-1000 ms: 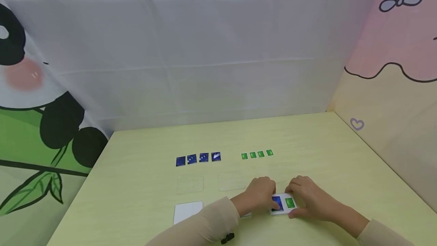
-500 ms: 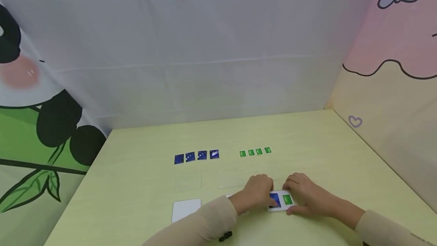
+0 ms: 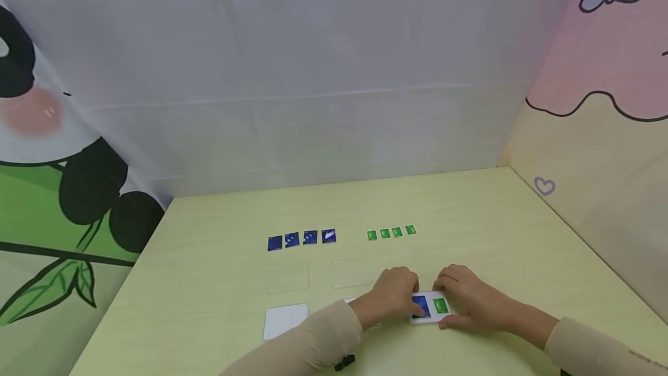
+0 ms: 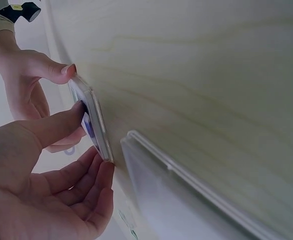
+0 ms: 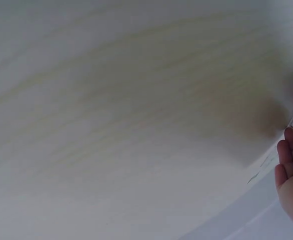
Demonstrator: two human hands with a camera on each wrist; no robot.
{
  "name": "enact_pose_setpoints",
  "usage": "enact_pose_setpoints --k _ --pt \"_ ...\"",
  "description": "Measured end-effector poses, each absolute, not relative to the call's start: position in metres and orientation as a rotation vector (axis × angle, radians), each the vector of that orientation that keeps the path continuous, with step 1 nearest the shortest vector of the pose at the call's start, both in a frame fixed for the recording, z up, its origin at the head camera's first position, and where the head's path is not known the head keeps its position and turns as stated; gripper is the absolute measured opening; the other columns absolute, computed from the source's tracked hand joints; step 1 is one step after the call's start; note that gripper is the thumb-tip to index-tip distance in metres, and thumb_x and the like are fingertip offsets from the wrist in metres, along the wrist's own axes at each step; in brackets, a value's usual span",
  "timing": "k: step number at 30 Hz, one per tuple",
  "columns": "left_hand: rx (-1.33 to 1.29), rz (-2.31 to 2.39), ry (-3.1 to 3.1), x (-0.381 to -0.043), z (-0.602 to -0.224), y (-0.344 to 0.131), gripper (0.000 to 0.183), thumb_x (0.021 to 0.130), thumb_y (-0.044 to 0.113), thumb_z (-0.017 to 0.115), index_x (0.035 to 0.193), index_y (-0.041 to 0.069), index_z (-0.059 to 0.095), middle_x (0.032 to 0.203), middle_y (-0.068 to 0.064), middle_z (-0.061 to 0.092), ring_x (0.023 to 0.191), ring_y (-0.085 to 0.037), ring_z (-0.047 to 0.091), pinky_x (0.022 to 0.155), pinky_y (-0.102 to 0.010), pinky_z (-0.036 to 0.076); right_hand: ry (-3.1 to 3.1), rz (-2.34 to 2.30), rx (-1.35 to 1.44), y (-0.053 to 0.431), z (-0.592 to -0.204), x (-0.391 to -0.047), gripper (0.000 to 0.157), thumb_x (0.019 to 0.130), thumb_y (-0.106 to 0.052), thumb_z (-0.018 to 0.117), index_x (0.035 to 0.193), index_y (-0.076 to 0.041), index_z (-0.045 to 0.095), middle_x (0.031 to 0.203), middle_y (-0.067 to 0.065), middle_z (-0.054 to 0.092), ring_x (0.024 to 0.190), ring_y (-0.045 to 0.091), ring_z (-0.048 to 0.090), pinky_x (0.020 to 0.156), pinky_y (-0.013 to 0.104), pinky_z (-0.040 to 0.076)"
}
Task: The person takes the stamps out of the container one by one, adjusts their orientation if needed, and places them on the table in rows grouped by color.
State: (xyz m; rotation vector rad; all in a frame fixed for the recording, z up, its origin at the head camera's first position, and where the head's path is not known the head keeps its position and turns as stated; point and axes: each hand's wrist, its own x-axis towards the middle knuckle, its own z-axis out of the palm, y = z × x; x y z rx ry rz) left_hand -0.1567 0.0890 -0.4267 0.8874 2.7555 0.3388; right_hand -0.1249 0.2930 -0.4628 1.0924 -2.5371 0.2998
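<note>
White card holder, bearing a blue card and a green card, sits on the yellow tabletop, right of centre. The left hand clamps it, thumb on the blue card; the right hand grips the opposite end. Since one second ago, both holds look unchanged.

The head view is evenly lit, the wrist views dimmer, the table softly shadowed.

Beige-sleeved forearms slant in from bottom centre and lower right; the left hand and right hand face each other, thumbs parted from bent fingers.
</note>
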Motion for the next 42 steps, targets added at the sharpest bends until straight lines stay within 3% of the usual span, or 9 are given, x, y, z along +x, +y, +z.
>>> enact_pose_setpoints --k 22,42 --pt "0.859 0.581 2.656 -0.164 -0.427 0.083 0.024 0.076 0.026 0.082 0.080 0.010 0.065 0.068 0.006 0.054 0.063 -0.006 0.046 0.058 -0.016 0.038 -2.573 0.323 1.079 0.294 -0.461 -0.125 0.050 0.075 -0.058 0.073 0.101 -0.017 0.061 0.099 -0.014 0.056 0.096 0.002 0.046 0.086 0.031 0.041" --pt "0.866 0.692 2.547 -0.181 -0.427 0.082 0.027 0.069 0.020 0.087 0.073 0.009 0.062 0.065 0.006 0.051 0.063 -0.006 0.044 0.057 -0.016 0.035 -2.541 0.332 1.093 0.294 -0.461 -0.126 0.050 0.074 -0.057 0.074 0.100 -0.016 0.061 0.098 -0.013 0.056 0.095 0.002 0.045 0.087 0.030 0.039"
